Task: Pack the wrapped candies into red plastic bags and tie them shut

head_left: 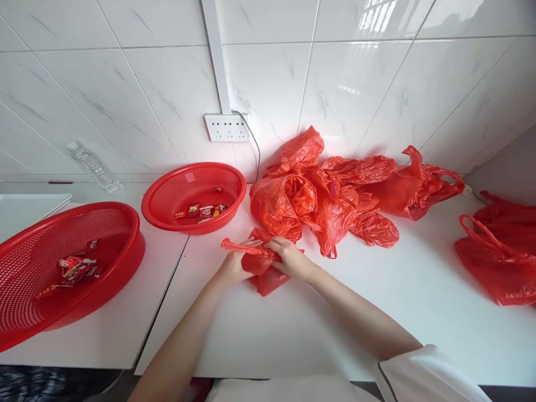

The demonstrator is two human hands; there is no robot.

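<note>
The left hand (238, 267) and the right hand (292, 260) are both closed on a small red bag (268, 283), the left around its left side with fingers behind, the right with fingers over the gathered neck. The bag sits on the tabletop (301, 329), about midway between the front and back edges; its contents are hidden. The plastic looks thin, soft and rather slippery, so it probably weighs little by itself and could tear if pulled hard; the bunched neck seems the surest grip, with the loose ears easier to lose. Just behind lies a heap of red bags (280, 204) toward the back edge, and another red bag (498, 262) lies near the back right corner. Leftward, a smaller basket (167, 190) stands by the back edge and a larger basket (125, 262) nearer the front edge, both holding wrapped packets (205, 213).
</note>
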